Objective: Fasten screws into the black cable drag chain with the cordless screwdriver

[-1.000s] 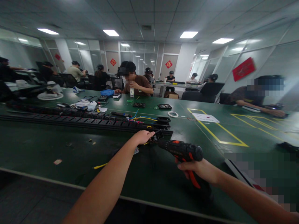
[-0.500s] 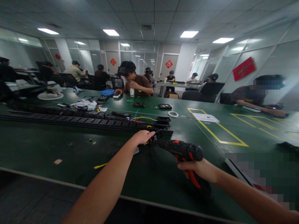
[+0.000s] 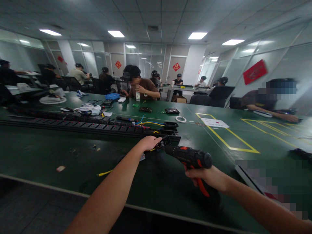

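My left hand [image 3: 150, 143] is closed on a small black rectangular housing [image 3: 163, 142], tilted up over the green table [image 3: 168, 188]. A yellow wire [image 3: 105, 173] comes out on the table to the left of my forearm. In my right hand [image 3: 207, 175] is a black and orange cordless drill [image 3: 190, 156], gripped by its handle. Its nose points left at the housing, close to its lower right edge. Whether the bit touches the housing I cannot tell. Behind my left hand lie long black power strips [image 3: 102, 128].
Small black frames [image 3: 171, 124] with blue and yellow wires lie at the strips' right end. Further back are a roll of white tape [image 3: 180, 119], black open units [image 3: 172, 111] and a blue basket [image 3: 112, 96]. A person [image 3: 143, 84] sits opposite, another [image 3: 275, 97] at right.
The housing in my left hand has turned slightly, and its front shows more. The drill has barely moved. The person opposite has shifted their head a little.
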